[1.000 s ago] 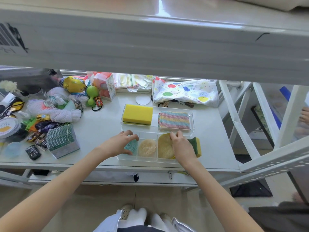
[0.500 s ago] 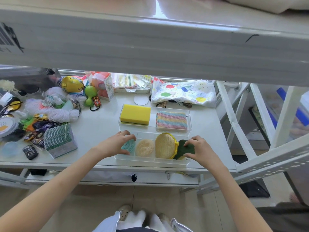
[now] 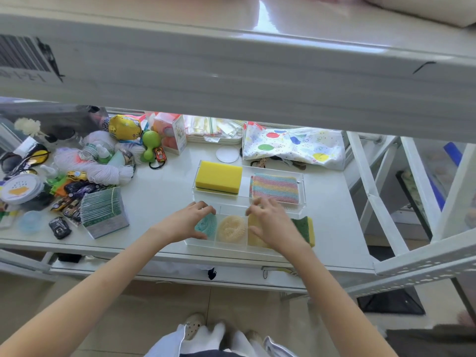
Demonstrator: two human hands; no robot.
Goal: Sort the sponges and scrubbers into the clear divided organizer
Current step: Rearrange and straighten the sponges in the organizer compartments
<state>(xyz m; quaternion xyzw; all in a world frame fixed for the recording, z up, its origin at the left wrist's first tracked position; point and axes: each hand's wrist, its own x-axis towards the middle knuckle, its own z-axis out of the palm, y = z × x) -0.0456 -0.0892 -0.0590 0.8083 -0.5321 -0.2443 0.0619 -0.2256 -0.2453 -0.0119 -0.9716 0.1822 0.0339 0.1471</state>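
The clear divided organizer (image 3: 303, 188) sits on the white table. Its back row holds a yellow sponge (image 3: 219, 177) and a rainbow-striped scrubber cloth (image 3: 275, 188). The front row holds a teal mesh scrubber (image 3: 206, 225), a beige mesh scrubber (image 3: 231, 228), a yellow round pad (image 3: 255, 237) and, at the right end, a green-and-yellow sponge (image 3: 306, 228). My left hand (image 3: 188, 222) spans the left end compartment, thumb on the front wall and fingers on the back wall. My right hand (image 3: 270, 222) hovers, blurred, with fingers spread over the yellow pad, holding nothing.
A heap of toys, yarn and toy cars (image 3: 85, 173) fills the table's left side, with a stack of green packets (image 3: 104, 212) nearest the organizer. A spotted cloth bag (image 3: 293, 146) lies behind. A white shelf beam (image 3: 231, 81) hangs overhead; white frame bars (image 3: 371, 197) stand at right.
My right hand has let go of the green-and-yellow sponge at the organizer's right end and moved left over the yellow pad. My left hand stays on the left end.
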